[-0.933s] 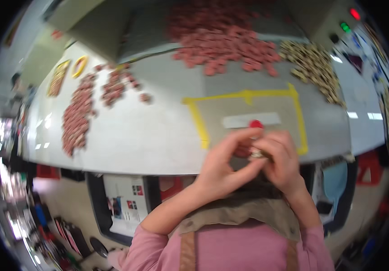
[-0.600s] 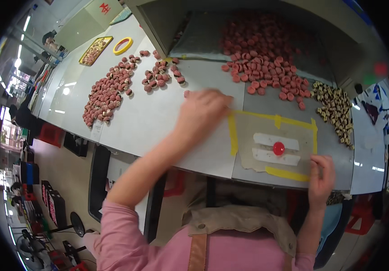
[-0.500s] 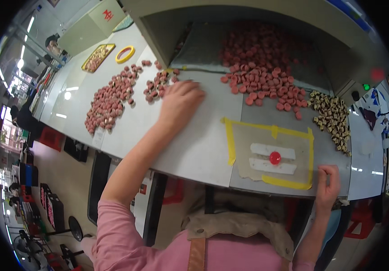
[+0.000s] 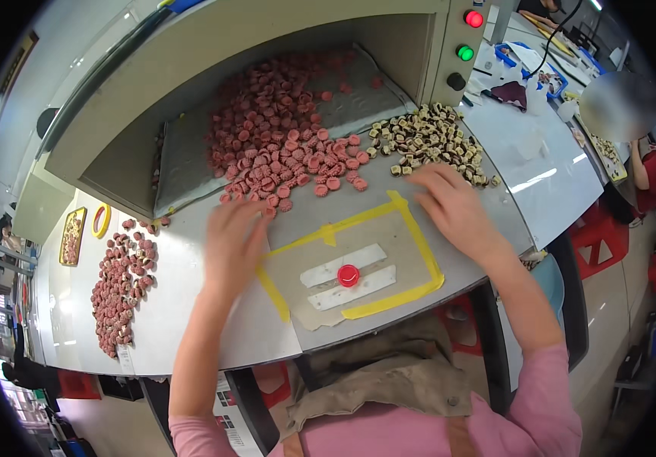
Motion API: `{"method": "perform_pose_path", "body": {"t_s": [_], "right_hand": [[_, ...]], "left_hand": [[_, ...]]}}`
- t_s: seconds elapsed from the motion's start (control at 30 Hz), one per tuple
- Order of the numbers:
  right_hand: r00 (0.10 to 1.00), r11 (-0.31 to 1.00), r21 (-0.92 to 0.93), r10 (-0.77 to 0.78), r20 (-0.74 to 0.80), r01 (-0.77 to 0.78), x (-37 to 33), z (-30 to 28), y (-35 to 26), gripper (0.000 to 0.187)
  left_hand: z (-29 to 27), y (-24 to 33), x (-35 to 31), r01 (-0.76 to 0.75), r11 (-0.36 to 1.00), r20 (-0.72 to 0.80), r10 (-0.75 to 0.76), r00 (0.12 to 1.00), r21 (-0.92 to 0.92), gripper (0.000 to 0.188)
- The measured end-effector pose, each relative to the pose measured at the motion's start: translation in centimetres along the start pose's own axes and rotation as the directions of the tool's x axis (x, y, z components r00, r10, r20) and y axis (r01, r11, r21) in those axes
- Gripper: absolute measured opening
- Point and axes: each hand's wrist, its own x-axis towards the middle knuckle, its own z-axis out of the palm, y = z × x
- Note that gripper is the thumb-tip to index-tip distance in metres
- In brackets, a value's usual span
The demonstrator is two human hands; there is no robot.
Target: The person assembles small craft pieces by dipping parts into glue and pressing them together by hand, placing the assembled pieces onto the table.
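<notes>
My left hand (image 4: 234,240) is at the near left edge of a heap of pink, ribbed, cup-shaped pieces (image 4: 275,152); its fingers look apart and are slightly blurred. Over the front of a pile of small cream and dark brown pieces (image 4: 435,137), my right hand (image 4: 450,207) is bent, thumb and fingers apart. I make out nothing held in either hand. Between them lies a grey-brown mat (image 4: 282,278) edged with yellow tape (image 4: 389,298). On it, a round red piece (image 4: 348,276) sits between two white strips (image 4: 343,265).
Behind the pink heap opens a beige machine housing (image 4: 267,57) with lit red (image 4: 473,19) and green (image 4: 465,52) buttons. Pink-and-cream pieces (image 4: 118,289) lie at left, near a yellow tape roll (image 4: 101,220) and filled tray (image 4: 72,238). Another person (image 4: 648,171) sits far right.
The view has turned right. My left hand has come from the left-hand pieces to the pink heap. My right hand has moved from the table's front edge to the cream-and-brown pile.
</notes>
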Motion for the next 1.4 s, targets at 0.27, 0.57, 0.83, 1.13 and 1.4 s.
{"method": "perform_pose_path", "body": {"t_s": [0.27, 0.57, 0.83, 1.13, 1.4], "right_hand": [[0.953, 0.914, -0.299, -0.214, 0.214, 0.273, 5.0, 3.5, 1.2, 0.017], [0.938, 0.989, -0.027, 0.147, 0.315, -0.146, -3.7, -2.1, -5.8, 0.017], [0.948, 0.985, -0.087, -0.116, 0.296, 0.147, -5.1, -0.1, -5.9, 0.022], [0.971, 0.997, 0.073, -0.032, 0.238, 0.015, -4.4, -0.2, -5.7, 0.017], [0.895, 0.999, -0.034, 0.005, 0.445, 0.011, -2.9, -0.6, -6.6, 0.017]], "left_hand": [[4.6, -0.5, 2.8, -0.086, 0.994, 0.010, 0.086, 0.996, 0.064, 0.020], [2.0, 1.2, -1.2, 0.055, 0.995, 0.042, -0.059, 0.997, 0.082, 0.018], [-2.0, 5.5, -2.2, 0.301, 0.898, 0.081, -0.290, 0.953, -0.322, 0.019], [-3.2, 10.6, -8.7, 0.476, -0.190, 0.501, -0.506, 0.702, -0.859, 0.031], [-1.1, 11.3, -9.8, 0.416, -0.247, 0.483, -0.485, 0.729, -0.875, 0.031]]}}
